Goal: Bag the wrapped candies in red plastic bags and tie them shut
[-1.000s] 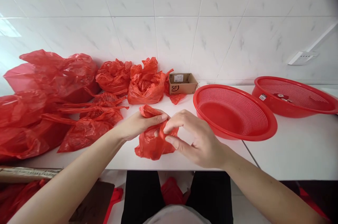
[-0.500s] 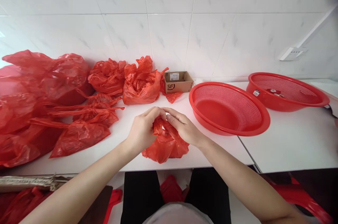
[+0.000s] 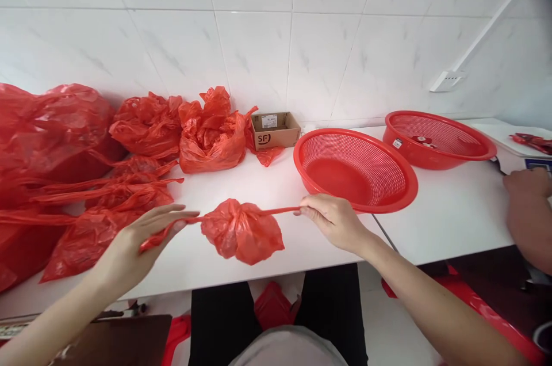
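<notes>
A gathered red plastic bag [image 3: 242, 233] sits near the table's front edge, its two handles pulled taut to opposite sides. My left hand [image 3: 140, 245] pinches the left handle between thumb and fingers, with some red plastic under the palm. On the other side, my right hand [image 3: 332, 219] is closed on the end of the right handle. What the bag contains cannot be made out. Several tied red bags [image 3: 97, 233] lie beside and beyond my left hand. Just past my right hand stands a red perforated basket [image 3: 345, 179].
Larger red bags [image 3: 211, 141] line the tiled wall beside a small cardboard box [image 3: 276, 133]. A second red basket [image 3: 435, 144] with small items in it stands farther right. Another person's hand [image 3: 528, 182] is at the far right, near a scale [image 3: 530, 150].
My hands have moved apart from their place together over the bag, drawing its handles out sideways. The view has turned to the right, and another person's hand now shows there.
</notes>
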`<state>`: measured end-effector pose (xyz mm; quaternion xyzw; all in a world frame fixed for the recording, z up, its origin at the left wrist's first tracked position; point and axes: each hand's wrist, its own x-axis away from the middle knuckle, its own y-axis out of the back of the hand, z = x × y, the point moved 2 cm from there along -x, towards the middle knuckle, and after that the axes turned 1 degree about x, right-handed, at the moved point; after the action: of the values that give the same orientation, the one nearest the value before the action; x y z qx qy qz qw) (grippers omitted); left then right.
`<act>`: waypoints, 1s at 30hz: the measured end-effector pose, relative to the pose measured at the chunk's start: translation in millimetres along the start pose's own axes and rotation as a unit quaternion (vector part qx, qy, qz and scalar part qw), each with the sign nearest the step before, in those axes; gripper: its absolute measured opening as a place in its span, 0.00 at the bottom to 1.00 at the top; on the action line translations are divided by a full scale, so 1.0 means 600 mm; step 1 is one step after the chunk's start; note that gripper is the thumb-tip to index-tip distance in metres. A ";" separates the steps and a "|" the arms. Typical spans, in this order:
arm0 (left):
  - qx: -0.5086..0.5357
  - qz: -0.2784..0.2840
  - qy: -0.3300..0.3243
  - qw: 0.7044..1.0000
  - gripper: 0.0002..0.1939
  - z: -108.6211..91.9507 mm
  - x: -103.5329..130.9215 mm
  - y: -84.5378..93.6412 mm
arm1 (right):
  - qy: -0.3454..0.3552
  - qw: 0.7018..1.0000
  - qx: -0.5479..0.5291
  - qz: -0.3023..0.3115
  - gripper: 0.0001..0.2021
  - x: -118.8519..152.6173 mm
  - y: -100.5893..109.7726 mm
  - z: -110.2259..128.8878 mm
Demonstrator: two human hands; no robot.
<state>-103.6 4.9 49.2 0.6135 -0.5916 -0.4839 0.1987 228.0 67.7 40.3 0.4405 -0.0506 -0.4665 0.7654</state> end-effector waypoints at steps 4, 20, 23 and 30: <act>0.014 0.064 0.152 0.986 0.21 0.039 0.035 -0.006 | -0.107 0.988 -0.107 0.009 0.13 0.016 -0.029 -0.057; -0.059 0.209 -0.032 0.976 0.18 0.014 -0.028 -0.120 | -0.147 0.988 -0.027 0.035 0.19 -0.005 -0.168 -0.018; -0.047 0.189 0.023 0.981 0.21 0.013 -0.022 -0.120 | -0.112 0.992 -0.048 -0.044 0.20 -0.001 -0.157 -0.011; -0.021 0.170 0.112 0.979 0.18 0.004 -0.024 -0.134 | -0.011 0.999 0.027 0.037 0.23 -0.010 -0.195 -0.004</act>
<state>-60.4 37.0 -12.3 0.5500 -0.6511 -0.3835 0.3555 147.7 52.9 -43.7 0.4535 -0.0877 -0.4414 0.7693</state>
